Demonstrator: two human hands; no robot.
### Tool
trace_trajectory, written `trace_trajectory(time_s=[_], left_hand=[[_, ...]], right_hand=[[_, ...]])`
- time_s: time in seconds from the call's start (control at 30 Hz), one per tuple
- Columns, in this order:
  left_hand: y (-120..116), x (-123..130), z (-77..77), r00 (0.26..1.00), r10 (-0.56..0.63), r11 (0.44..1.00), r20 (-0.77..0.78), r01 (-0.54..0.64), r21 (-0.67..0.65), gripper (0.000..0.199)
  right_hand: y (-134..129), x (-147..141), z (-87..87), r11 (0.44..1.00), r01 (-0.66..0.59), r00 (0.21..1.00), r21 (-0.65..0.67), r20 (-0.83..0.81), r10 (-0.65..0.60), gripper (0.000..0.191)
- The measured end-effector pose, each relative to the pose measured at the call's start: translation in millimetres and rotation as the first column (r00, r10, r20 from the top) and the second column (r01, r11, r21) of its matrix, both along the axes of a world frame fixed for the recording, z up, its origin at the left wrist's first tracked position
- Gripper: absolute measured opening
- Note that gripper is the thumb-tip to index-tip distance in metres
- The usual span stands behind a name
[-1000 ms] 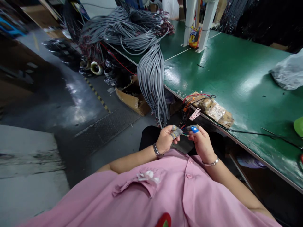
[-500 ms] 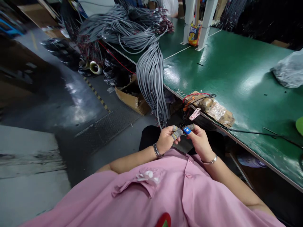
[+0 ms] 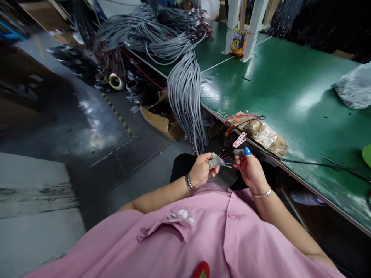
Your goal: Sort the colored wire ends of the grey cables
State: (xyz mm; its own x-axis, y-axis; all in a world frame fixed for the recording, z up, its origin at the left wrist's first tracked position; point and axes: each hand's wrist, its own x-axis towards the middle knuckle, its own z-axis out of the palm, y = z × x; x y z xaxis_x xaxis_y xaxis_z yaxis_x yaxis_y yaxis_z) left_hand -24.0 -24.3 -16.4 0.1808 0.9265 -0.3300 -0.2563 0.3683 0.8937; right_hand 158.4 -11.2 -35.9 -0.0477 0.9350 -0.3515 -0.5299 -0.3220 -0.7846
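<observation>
My left hand point(image 3: 202, 170), with grey finger covers on thumb and forefinger, is closed around the end of a grey cable. Thin coloured wires point(image 3: 225, 159) fan out from its fingertips to the right. A large bundle of grey cables point(image 3: 185, 88) hangs over the table edge just beyond this hand. My right hand point(image 3: 249, 170) is a short way right of the wires and apart from them. It wears a blue cover on the thumb and a grey one on the forefinger. These two fingers stand apart, the others are curled, and nothing shows between them.
On the green table point(image 3: 290, 85) edge lies a taped wooden board point(image 3: 268, 137) with a pink clip point(image 3: 239, 140) and red and black leads. A cardboard box point(image 3: 158, 119) stands below the cables. White posts point(image 3: 253, 33), a snack packet point(image 3: 238, 42) and a plastic bag point(image 3: 355, 87) are farther off.
My right hand has come away from the left, moving right, and its thumb has lifted. The coloured wires now show spread out at my left fingertips. My left hand has barely moved.
</observation>
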Motion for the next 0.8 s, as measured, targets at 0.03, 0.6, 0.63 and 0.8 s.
trace_trajectory(time_s=[0.03, 0.6, 0.63, 0.8], left_hand=[[1, -1, 1.5, 1.0, -0.023, 1.0, 0.02, 0.023, -0.011, 0.034], [39, 10, 13.9, 0.927, -0.287, 0.945, 0.241, 0.315, -0.085, 0.022], [39, 11, 15.4, 0.929, -0.282, 0.947, 0.238, 0.31, -0.088, 0.022], [40, 15, 19.7, 0.936, -0.268, 0.948, 0.226, 0.298, -0.109, 0.02]], right_hand=[[4, 3, -0.1, 1.0, -0.022, 1.0, -0.011, -0.014, 0.022, 0.04], [41, -11, 10.4, 0.99, 0.039, 0.997, 0.133, -0.075, -0.03, 0.046], [43, -12, 11.1, 0.995, 0.019, 0.991, 0.096, -0.137, -0.006, 0.046], [45, -16, 17.2, 0.995, 0.1, 0.966, 0.027, -0.242, -0.09, 0.039]])
